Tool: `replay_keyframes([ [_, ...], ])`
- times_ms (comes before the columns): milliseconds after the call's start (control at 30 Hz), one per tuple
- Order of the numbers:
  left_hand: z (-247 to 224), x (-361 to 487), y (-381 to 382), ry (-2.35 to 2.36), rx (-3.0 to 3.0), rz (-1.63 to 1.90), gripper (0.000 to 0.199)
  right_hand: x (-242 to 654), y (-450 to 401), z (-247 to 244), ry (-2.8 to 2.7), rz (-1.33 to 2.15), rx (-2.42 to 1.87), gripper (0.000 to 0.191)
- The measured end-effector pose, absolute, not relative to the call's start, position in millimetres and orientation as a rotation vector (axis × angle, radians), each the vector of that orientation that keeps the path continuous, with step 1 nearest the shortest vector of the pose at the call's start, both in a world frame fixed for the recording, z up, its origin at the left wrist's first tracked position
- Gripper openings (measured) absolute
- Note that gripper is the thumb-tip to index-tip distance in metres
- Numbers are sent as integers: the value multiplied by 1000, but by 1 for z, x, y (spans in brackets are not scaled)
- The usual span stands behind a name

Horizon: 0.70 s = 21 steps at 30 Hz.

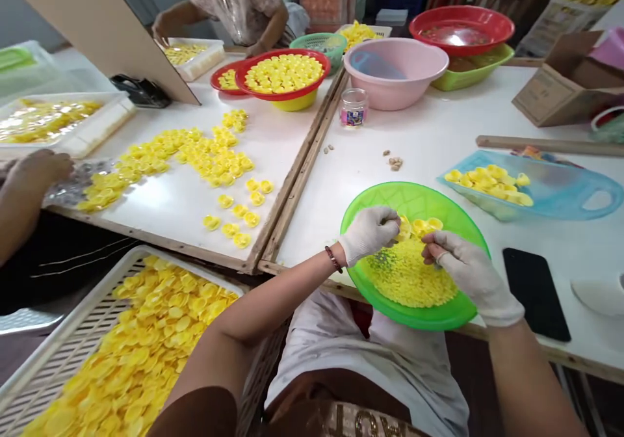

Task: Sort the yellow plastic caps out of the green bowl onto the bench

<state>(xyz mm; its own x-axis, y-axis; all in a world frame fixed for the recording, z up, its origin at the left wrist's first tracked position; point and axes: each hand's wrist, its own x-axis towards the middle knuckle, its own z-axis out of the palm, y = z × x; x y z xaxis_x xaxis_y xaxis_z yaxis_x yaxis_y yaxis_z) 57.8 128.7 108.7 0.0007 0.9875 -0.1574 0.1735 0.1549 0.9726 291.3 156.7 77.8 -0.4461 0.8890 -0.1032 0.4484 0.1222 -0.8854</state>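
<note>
Over a green basin [419, 320] both of my hands work in white gloves with bare fingertips. My left hand [373, 232] is closed in a pinch beside a yellow cup-shaped piece [403, 228], which it seems to hold. My right hand [455, 261] is also pinched, its fingertips near a few more yellow cups [429, 227]; what sits between them is too small to make out. Under the hands, small yellow grains [414, 278] fill the basin's bottom. To the right, a blue scoop [565, 190] holds more yellow cups.
A black phone [536, 294] lies right of the basin. Behind stand a glass jar [353, 108], a pink basin [397, 76] and a cardboard box [560, 95]. A crate [29, 385] of yellow pieces is at lower left. Other people's hands [36, 173] are at the left table.
</note>
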Motion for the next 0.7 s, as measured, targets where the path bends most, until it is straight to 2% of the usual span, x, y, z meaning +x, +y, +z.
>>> replay_keyframes([
  [200,152,-72,117,2044,1612,1229,15,298,137,79,-1996,1211,-1413,31],
  [400,138,-225,96,2677,1288,801,18,287,138,81,-2273,1080,-1359,27],
  [533,117,-263,89,2792,1160,530,16,280,142,81,-2471,958,-1260,24],
  [700,103,-269,89,2759,1174,436,25,267,141,92,-2583,641,-1176,24],
])
